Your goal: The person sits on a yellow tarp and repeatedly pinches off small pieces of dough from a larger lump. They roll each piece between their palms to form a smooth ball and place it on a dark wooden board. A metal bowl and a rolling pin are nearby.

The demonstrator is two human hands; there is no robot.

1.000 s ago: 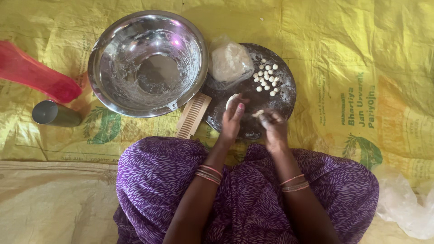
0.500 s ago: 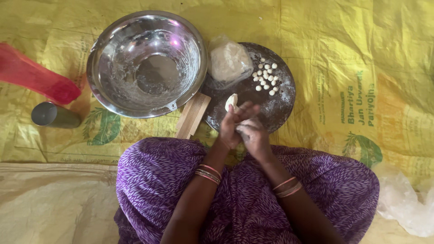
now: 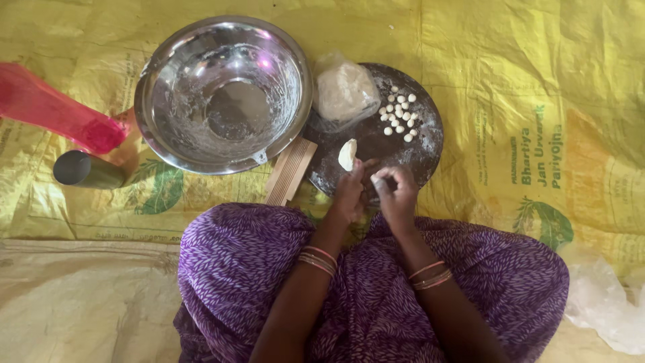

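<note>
Steel bowl (image 3: pixel 224 94) sits left of round board (image 3: pixel 416 154), which bears bagged dough (image 3: pixel 345 92).

A pale, oval dough lump (image 3: pixel 347 154) stands upright above the dark round board (image 3: pixel 423 151).

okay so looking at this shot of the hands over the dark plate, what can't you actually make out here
- Head view: what the right hand pinches, if anything; its curled fingers hide it.
- The pale dough piece is partly covered by the left hand.
- The red plastic thing is cut off by the left edge.
- The small pellets are too tiny for detail.
</note>
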